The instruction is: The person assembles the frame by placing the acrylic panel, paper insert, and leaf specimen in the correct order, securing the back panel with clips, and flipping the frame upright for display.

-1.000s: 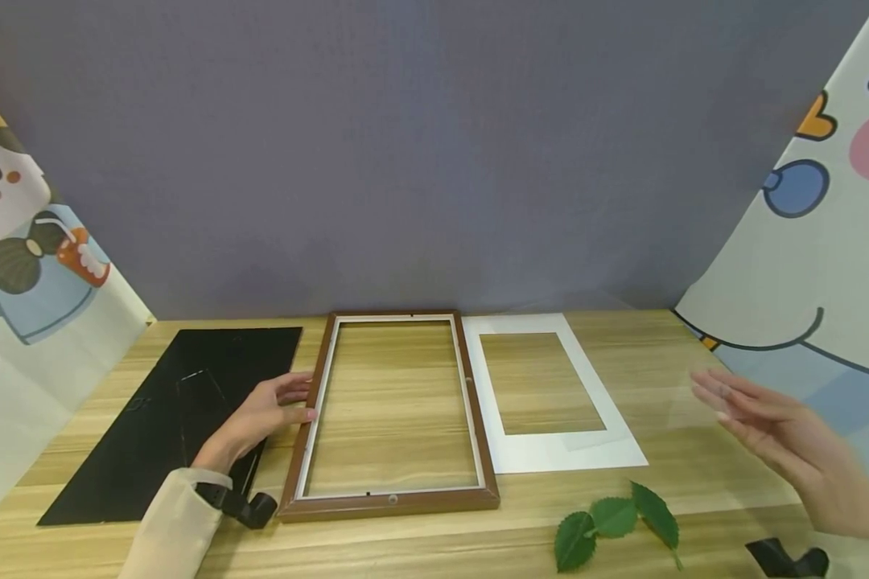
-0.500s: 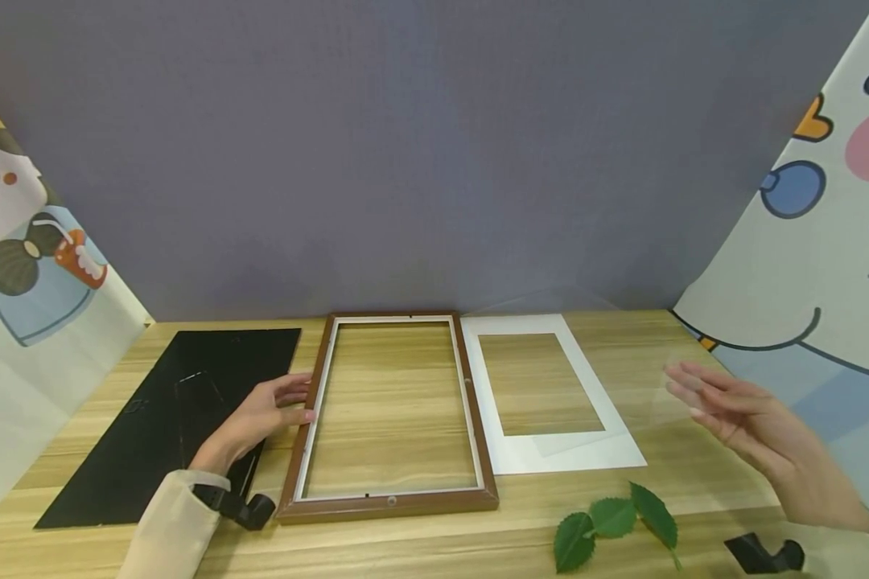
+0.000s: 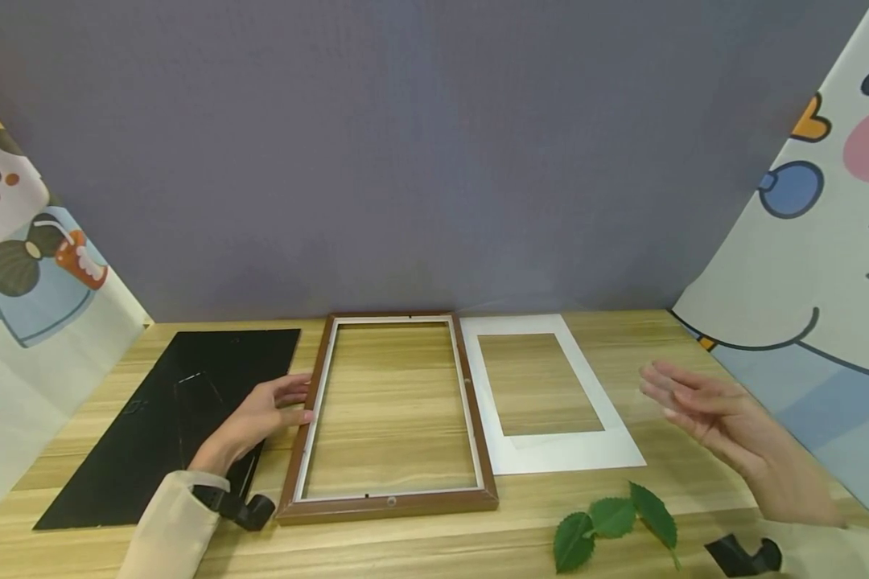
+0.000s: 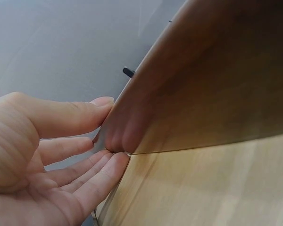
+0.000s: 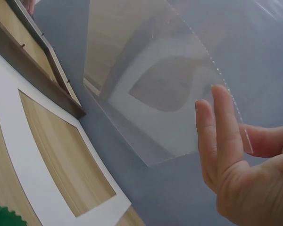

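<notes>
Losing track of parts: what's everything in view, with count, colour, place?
Frame: 1, brown, mid-table
Mat: 1, white, right of frame
Clear sheet: 1, colourless, raised at right
Board: 1, black, left of frame
Leaves: 3, green, in front of mat
Table: 1, tan, underneath
Backdrop: 1, grey, behind table
Cartoon panels: 2, multicoloured, either side
Wrist cameras: 2, black, on wrists
Sleeves: 2, cream, forearms
Left hand: 1, gripping frame
Right hand: 1, gripping clear sheet

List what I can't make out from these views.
Clear sheet: its top is cut off by the right wrist picture's edge; most of its outline is too faint in the head view.
Board: partly hidden by the left hand and sleeve, head view.
Frame: mostly cut off by the left wrist picture's edges.
Leaf: cut off at the right wrist picture's lower left.
</notes>
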The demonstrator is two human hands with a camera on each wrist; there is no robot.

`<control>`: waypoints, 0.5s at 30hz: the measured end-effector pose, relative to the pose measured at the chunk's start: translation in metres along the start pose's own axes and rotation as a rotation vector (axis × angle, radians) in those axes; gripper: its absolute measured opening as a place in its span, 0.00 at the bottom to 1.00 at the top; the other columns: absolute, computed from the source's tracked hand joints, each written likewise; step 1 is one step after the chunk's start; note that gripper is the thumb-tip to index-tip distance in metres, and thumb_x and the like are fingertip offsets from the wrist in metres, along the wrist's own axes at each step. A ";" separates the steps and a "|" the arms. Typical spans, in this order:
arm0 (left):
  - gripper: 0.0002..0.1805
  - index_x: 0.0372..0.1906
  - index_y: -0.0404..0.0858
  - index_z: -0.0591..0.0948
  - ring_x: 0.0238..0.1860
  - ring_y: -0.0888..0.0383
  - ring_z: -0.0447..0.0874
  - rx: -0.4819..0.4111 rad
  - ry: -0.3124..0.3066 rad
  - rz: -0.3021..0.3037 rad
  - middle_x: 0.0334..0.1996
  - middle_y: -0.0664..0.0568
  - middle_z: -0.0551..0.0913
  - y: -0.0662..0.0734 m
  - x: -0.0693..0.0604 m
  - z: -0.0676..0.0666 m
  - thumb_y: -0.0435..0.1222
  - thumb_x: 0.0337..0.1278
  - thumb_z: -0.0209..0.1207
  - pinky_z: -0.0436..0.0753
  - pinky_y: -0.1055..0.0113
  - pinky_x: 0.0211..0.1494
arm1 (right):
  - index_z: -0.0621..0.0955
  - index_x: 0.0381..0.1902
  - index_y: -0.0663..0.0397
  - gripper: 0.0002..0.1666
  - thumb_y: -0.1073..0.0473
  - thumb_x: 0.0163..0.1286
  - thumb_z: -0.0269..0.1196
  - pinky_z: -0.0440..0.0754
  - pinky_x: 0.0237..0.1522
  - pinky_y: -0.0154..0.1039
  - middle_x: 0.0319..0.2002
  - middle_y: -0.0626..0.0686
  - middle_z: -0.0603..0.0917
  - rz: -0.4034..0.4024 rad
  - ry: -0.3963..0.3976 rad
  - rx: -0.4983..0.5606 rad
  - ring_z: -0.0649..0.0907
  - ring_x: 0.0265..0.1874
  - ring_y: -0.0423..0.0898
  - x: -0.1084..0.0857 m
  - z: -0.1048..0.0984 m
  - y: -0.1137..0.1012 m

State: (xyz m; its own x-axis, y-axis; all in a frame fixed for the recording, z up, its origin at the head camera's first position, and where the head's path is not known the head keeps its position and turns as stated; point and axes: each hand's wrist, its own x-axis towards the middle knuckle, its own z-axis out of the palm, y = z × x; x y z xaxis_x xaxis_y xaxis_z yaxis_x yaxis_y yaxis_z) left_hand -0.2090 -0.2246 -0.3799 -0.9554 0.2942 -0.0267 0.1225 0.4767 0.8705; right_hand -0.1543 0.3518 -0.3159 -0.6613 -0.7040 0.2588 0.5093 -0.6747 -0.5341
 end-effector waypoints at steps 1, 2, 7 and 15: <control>0.39 0.68 0.24 0.60 0.63 0.33 0.68 -0.001 0.001 0.000 0.63 0.28 0.67 0.000 0.000 0.000 0.34 0.56 0.64 0.75 0.47 0.60 | 0.63 0.69 0.67 0.33 0.75 0.74 0.21 0.65 0.67 0.44 0.68 0.64 0.65 0.004 0.000 -0.009 0.64 0.69 0.57 0.002 0.000 0.001; 0.39 0.68 0.24 0.60 0.63 0.33 0.68 -0.002 0.000 -0.001 0.63 0.28 0.67 0.000 0.000 0.000 0.34 0.56 0.64 0.75 0.47 0.60 | 0.63 0.69 0.66 0.33 0.75 0.74 0.21 0.65 0.67 0.43 0.68 0.64 0.65 0.009 -0.001 -0.025 0.65 0.69 0.57 0.003 0.001 0.003; 0.39 0.68 0.24 0.60 0.62 0.33 0.68 -0.003 0.003 -0.008 0.63 0.28 0.67 0.000 0.000 0.001 0.34 0.55 0.64 0.75 0.47 0.60 | 0.61 0.70 0.66 0.33 0.77 0.73 0.22 0.64 0.67 0.43 0.69 0.63 0.65 0.027 -0.038 -0.060 0.65 0.69 0.56 0.011 0.002 0.010; 0.39 0.68 0.24 0.60 0.63 0.33 0.68 -0.004 0.003 -0.011 0.63 0.28 0.67 0.002 -0.001 0.001 0.34 0.55 0.64 0.75 0.47 0.59 | 0.63 0.69 0.64 0.34 0.78 0.72 0.23 0.67 0.66 0.43 0.68 0.60 0.67 0.025 -0.027 -0.107 0.66 0.68 0.56 0.020 0.004 0.020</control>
State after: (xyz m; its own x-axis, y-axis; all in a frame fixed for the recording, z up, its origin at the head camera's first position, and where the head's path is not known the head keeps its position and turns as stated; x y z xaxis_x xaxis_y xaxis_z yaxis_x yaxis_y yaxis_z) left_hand -0.2080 -0.2228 -0.3788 -0.9574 0.2867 -0.0347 0.1113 0.4769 0.8719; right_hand -0.1556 0.3233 -0.3183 -0.6336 -0.7269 0.2650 0.4628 -0.6306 -0.6230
